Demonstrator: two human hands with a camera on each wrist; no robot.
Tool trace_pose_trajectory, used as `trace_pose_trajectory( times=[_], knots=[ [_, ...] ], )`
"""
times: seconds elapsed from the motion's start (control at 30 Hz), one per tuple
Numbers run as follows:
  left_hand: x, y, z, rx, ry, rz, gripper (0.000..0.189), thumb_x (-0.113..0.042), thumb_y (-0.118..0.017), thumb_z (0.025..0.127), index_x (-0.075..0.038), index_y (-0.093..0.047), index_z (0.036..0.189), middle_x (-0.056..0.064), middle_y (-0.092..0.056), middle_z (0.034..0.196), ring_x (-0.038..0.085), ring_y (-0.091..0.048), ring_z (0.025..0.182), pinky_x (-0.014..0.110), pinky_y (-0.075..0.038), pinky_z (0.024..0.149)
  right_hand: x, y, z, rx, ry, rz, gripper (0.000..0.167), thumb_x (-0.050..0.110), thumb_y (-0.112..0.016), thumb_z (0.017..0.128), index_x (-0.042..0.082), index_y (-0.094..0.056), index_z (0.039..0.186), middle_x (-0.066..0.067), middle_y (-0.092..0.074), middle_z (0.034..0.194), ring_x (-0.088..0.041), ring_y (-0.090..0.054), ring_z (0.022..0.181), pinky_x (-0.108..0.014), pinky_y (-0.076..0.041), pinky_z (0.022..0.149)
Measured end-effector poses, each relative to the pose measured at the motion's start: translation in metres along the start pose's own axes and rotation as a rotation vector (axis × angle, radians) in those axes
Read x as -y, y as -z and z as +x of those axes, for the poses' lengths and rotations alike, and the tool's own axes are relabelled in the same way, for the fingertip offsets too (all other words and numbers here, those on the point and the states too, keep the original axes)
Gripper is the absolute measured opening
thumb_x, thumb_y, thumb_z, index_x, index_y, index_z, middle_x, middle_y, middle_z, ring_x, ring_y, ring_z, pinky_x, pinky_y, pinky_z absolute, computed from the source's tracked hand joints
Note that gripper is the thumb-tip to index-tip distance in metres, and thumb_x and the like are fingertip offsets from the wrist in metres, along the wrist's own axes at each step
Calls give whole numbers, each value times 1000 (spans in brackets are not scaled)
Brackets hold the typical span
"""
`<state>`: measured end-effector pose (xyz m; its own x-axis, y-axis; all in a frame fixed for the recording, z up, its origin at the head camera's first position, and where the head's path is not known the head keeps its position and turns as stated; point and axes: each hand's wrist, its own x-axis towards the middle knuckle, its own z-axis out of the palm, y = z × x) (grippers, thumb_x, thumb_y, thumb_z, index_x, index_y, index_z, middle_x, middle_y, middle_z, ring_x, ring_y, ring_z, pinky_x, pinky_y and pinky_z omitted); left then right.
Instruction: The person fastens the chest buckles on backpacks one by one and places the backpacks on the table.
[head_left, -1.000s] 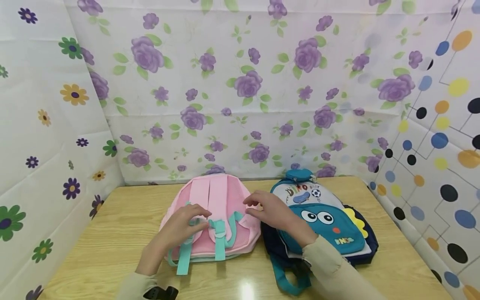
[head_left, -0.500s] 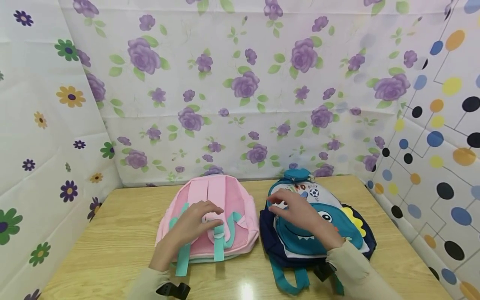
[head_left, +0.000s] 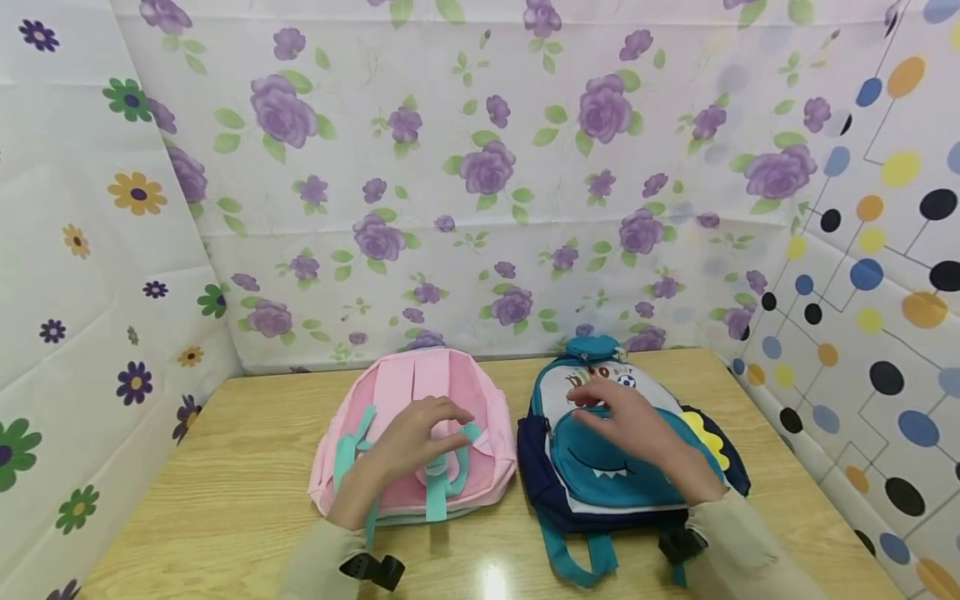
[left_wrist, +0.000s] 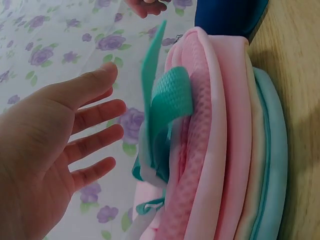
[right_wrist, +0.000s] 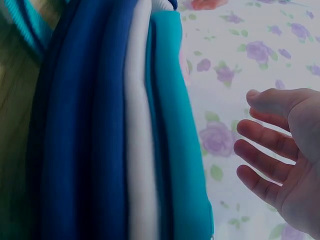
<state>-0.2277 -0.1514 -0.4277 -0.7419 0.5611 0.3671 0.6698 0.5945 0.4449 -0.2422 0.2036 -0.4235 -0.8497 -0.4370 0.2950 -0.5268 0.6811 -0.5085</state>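
Observation:
A pink backpack [head_left: 480, 492] lies straps-up on the left of the table, with mint-green webbing straps [left_wrist: 172, 95] on its back panel. My left hand [head_left: 420, 433] hovers over it, fingers relaxed and apart from the fabric; the left wrist view shows a gap between hand and bag. To the right, a navy and teal dinosaur backpack [head_left: 600, 492] lies front-up, white at the top, with yellow spikes [head_left: 705, 437] on its side. Above its front pocket hangs my right hand [head_left: 630, 417], fingers loosely bent and holding nothing. The hand hides the dinosaur's eyes in the head view.
Both bags lie on a wood-grain table [head_left: 225, 467]. A purple-flowered cloth [head_left: 450, 275] rises behind the table, with patterned cloths at both sides. A teal strap loop [head_left: 570, 571] lies near the front edge. Each wrist wears a black camera [head_left: 372, 571].
My right hand has moved right, from beside the pink backpack to over the dinosaur backpack. My left hand has shifted slightly right over the pink backpack. Both bags stay in place.

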Motion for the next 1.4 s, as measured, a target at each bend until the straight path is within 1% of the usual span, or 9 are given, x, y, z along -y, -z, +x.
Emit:
trace_pose_trajectory(
  times=[0.17,0.27,0.37,0.5,0.6,0.83,1.07,1.2,1.4],
  knots=[
    [-5,-9,10,6,-36,1,31,-31,-74,90,-15,-72,116,-4,-72,110,16,-65,107,40,-51,96,-11,8,-7,-20,-14,-21,27,25,-68,95,18,-68,121,1,-69,114,-20,-66,102,-47,-54,88],
    [-8,-13,16,2,-62,17,30,-31,-73,90,-13,-72,114,-3,-72,108,16,-66,105,39,-50,97,-17,12,-11,-25,-20,-23,27,24,-69,95,17,-69,121,-2,-70,114,-22,-67,102,-49,-54,88],
    [-11,-17,22,18,-74,32,30,-33,-72,91,-14,-72,114,-2,-73,107,16,-66,104,38,-51,95,-24,15,-15,-31,-24,-34,26,22,-69,94,19,-69,120,-4,-70,113,-21,-67,101,-48,-55,87],
    [-16,-21,28,50,-64,33,31,-34,-71,92,-15,-72,116,-3,-73,109,16,-66,105,37,-51,95,-31,19,-21,-33,-47,-52,26,23,-68,95,16,-69,121,-4,-70,113,-21,-65,101,-47,-54,86],
    [-18,-24,31,63,-63,35,31,-34,-70,92,-15,-72,117,-4,-72,111,16,-65,106,37,-51,96,-35,22,-26,-33,-63,-49,28,23,-67,96,13,-68,123,-5,-69,114,-23,-63,102,-48,-53,87],
    [-21,-32,40,94,-36,44,35,-37,-69,92,-15,-71,120,-4,-72,113,17,-63,108,40,-48,99,-49,30,-35,-52,-81,-58,26,25,-67,96,17,-68,121,-2,-69,113,-22,-64,101,-49,-53,86],
    [-24,-42,51,130,-50,75,32,-35,-69,93,-15,-72,118,-3,-72,113,17,-63,109,40,-47,101,-63,35,-41,-79,-86,-115,26,23,-69,95,17,-69,120,-3,-70,114,-19,-64,98,-44,-54,82],
    [-29,-46,59,156,-51,81,34,-38,-68,94,-15,-72,119,-3,-71,115,16,-62,112,39,-46,101,-68,40,-44,-70,-90,-116,27,24,-68,96,13,-69,120,-6,-69,115,-21,-64,98,-45,-54,81],
    [-40,-52,68,189,-54,123,35,-40,-67,94,-17,-71,120,-2,-69,115,16,-62,109,38,-49,96,-76,47,-50,-61,-128,-118,27,26,-67,96,12,-68,120,-8,-68,116,-22,-64,98,-47,-53,82]
  ],
)
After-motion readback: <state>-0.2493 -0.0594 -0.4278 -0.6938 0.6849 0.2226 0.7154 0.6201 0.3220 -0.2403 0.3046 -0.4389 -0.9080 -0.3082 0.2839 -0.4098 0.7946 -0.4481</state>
